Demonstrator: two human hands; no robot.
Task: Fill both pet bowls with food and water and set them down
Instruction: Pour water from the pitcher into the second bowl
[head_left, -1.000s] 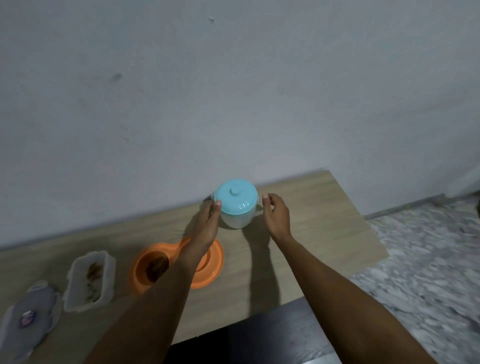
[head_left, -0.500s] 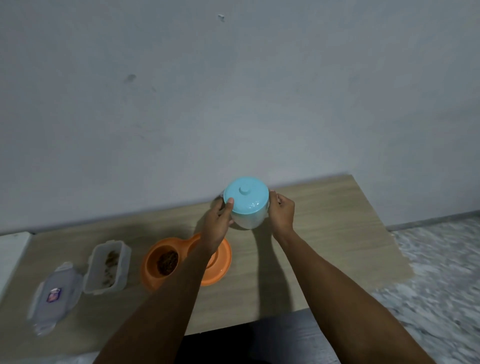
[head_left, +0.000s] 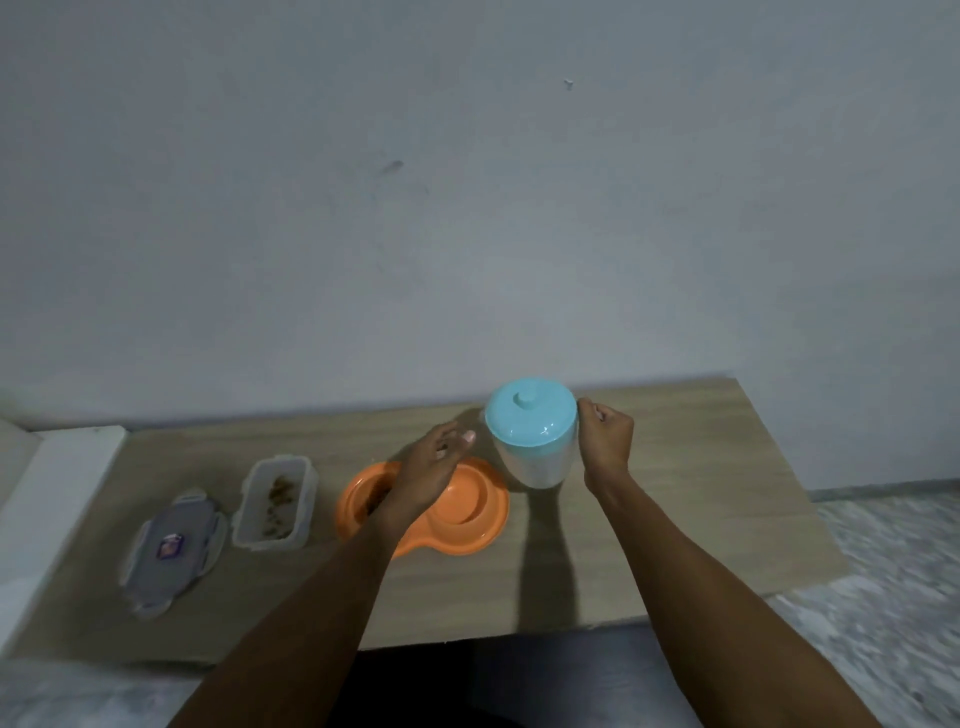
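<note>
Head view: your right hand (head_left: 605, 441) is gripping the jug (head_left: 532, 441) by its side, lifted over the tabletop (head_left: 675, 499). Your left hand (head_left: 434, 467) is hovering released above the orange pet bowl (head_left: 467, 514).

Plain grey-white wall (head_left: 467, 208) filling the upper view, marked by a dark smudge (head_left: 393, 166) and a small chip (head_left: 569, 83). Light wooden table (head_left: 701, 519) pushed against it. Mottled grey stone floor (head_left: 893, 597) at right. White furniture edge (head_left: 57, 493) at left.
</note>
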